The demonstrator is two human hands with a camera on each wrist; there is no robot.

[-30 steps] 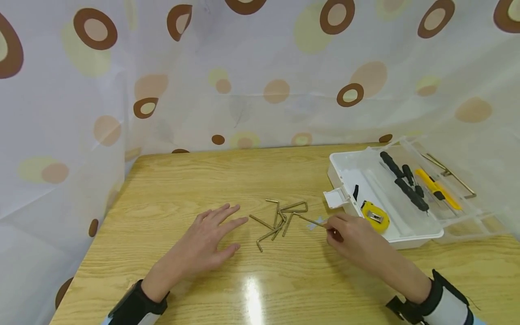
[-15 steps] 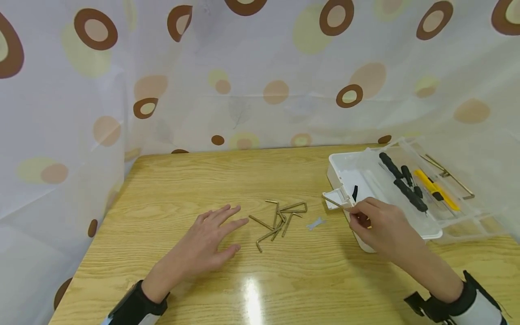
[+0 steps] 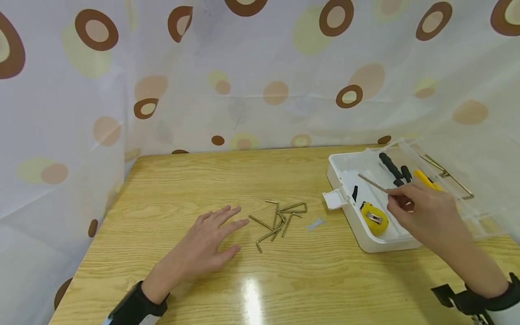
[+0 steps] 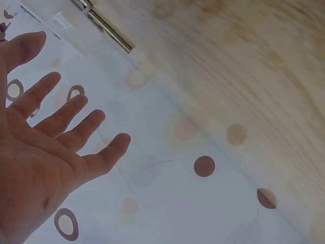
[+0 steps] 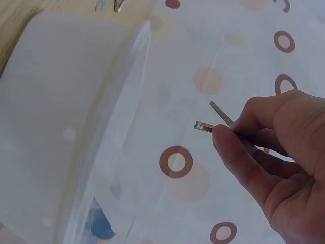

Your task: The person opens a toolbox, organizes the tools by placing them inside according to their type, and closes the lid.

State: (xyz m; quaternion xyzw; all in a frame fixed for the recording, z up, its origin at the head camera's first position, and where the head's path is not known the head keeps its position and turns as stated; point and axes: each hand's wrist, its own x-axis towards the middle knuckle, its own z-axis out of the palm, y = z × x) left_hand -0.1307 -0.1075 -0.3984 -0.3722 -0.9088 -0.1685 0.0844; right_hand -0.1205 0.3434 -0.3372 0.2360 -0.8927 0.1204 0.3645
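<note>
Thumb and fingers of my right hand (image 3: 430, 216) pinch a brass-coloured hex key (image 3: 373, 183) over the open white toolbox (image 3: 365, 237). Its long arm points to the upper left in the head view. In the right wrist view the fingertips of the right hand (image 5: 274, 147) cover the key's bend, and two ends of the hex key (image 5: 221, 113) stick out. My left hand (image 3: 211, 243) lies spread on the table, palm down, just left of a loose pile of several L-shaped hex keys (image 3: 262, 222). Its fingers hold nothing.
Inside the toolbox sit a yellow tape measure (image 3: 374, 219) and a small black piece (image 3: 355, 193). Black-handled screwdrivers (image 3: 391, 166), a yellow-handled tool (image 3: 424, 178) and more hex keys (image 3: 455, 179) lie toward its clear lid. A pale blue scrap (image 3: 315, 223) is on the table.
My right hand has lifted the hex key away from the pile and carried it right, across the toolbox's near wall, over its inside. The left hand has stayed put.
</note>
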